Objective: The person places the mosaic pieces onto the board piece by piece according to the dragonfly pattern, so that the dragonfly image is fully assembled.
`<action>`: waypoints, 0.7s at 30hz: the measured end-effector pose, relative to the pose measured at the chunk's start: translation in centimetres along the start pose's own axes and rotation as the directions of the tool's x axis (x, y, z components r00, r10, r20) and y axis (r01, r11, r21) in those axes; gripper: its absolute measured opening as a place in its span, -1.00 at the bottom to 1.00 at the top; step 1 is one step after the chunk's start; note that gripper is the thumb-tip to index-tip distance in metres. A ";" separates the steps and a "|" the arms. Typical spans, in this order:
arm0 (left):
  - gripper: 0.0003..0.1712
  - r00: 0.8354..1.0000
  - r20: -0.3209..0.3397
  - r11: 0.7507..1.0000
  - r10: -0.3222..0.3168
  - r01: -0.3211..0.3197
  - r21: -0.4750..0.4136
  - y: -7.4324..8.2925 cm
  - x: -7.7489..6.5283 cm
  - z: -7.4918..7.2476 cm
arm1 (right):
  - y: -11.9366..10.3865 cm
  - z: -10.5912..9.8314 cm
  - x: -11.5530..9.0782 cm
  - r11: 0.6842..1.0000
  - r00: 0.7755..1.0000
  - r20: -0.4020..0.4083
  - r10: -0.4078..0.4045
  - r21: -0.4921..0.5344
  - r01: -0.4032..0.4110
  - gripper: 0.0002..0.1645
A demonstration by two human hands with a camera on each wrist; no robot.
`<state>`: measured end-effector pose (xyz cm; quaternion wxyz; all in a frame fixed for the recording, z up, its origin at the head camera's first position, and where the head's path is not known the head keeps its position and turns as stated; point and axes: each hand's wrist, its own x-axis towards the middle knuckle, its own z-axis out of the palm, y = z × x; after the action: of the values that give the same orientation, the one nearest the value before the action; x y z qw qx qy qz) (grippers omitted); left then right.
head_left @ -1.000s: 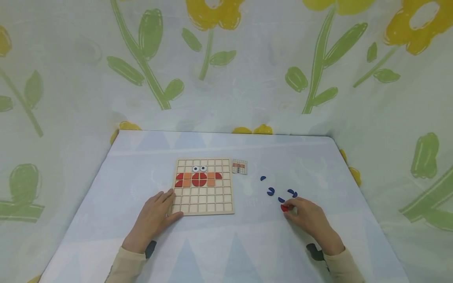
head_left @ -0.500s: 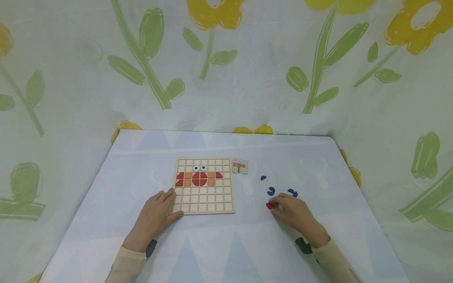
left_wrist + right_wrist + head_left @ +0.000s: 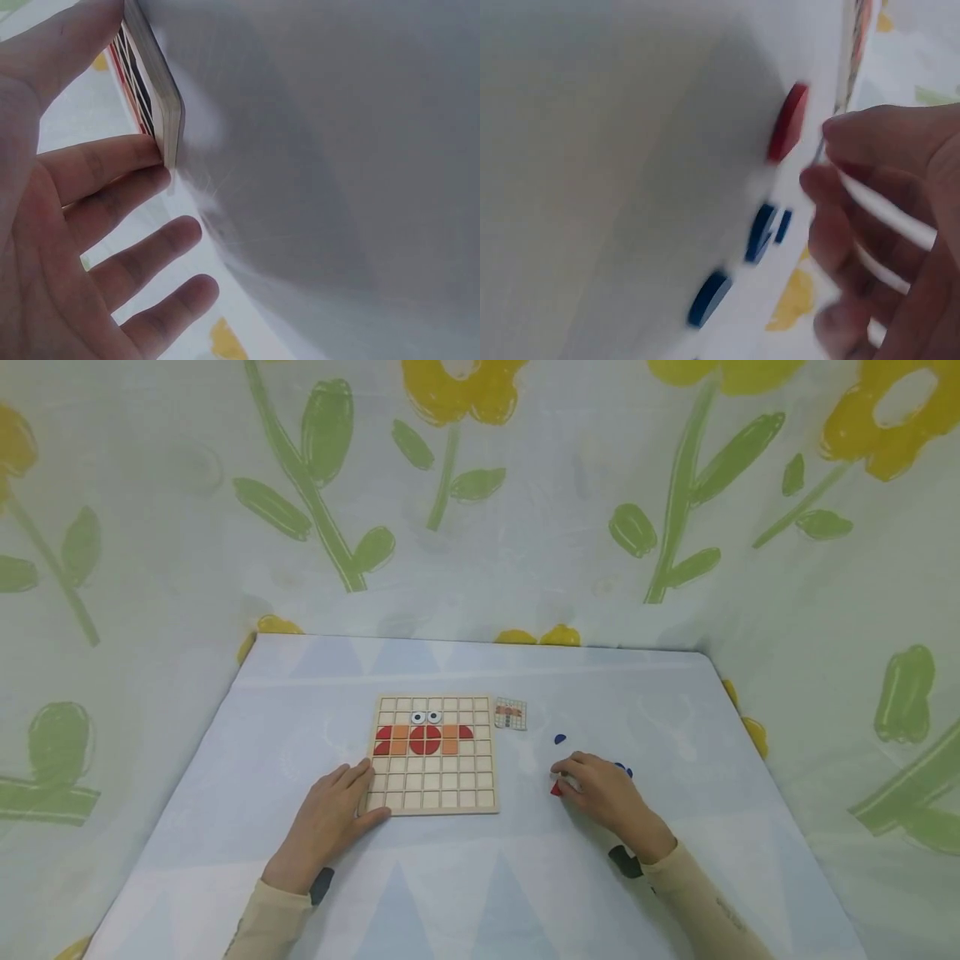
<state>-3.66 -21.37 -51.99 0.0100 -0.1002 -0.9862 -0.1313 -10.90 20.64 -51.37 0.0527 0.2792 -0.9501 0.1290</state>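
My left hand [image 3: 324, 814] lies at the near left corner of a wooden grid board [image 3: 450, 797], its straight fingers along the left side and its thumb at the front edge. Red curved tiles, orange squares and two eye tiles [image 3: 426, 717] fill part of the grid. Right of the board, my right hand [image 3: 611, 795] hovers low over the table, thumb and index slightly parted. A red quarter-round tile [image 3: 788, 124] rests on the table just off those fingertips. Blue half-round tiles [image 3: 709, 298] lie close by, some hidden behind the hand in the head view.
A small picture card [image 3: 511, 713] with a gridded pattern lies against the board's right side. One blue tile [image 3: 560, 739] sits beyond the right hand. The pale table [image 3: 450, 893] meets a flower-printed cloth at its back and sides.
My right hand has moved left across the table with the red tile, past the blue tiles. Its fingers have now parted from it. The left hand stays at the board.
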 end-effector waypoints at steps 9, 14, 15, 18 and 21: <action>-0.04 1.000 0.002 1.000 0.001 -0.001 -0.002 0.0 0.0 -0.2 | -1.4 0.6 0.2 0.976 0.969 0.120 0.216 -0.027 -0.215 -0.70; -0.05 1.000 -0.001 1.000 0.000 0.000 -0.001 0.0 -0.1 -0.1 | -1.5 0.9 0.3 0.984 0.981 0.081 0.177 -0.026 -0.175 -0.81; -0.05 1.000 -0.001 1.000 0.000 0.000 -0.002 0.0 -0.1 -0.1 | -1.6 0.8 0.3 0.986 0.983 0.077 0.167 -0.026 -0.165 -0.81; -0.06 1.000 0.001 1.000 0.001 -0.001 -0.010 0.0 -0.1 0.0 | -1.7 0.8 0.6 0.990 0.988 0.076 0.138 -0.026 -0.136 -0.77; -0.06 1.000 0.003 1.000 -0.001 0.001 -0.014 0.0 -0.1 0.0 | -1.8 0.9 0.8 0.994 0.991 0.077 0.111 -0.033 -0.109 -0.71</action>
<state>-3.56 -21.42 -51.97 0.0079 -0.0999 -0.9854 -0.1379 -10.61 18.55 -51.68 0.0120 0.2306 -0.9671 0.1069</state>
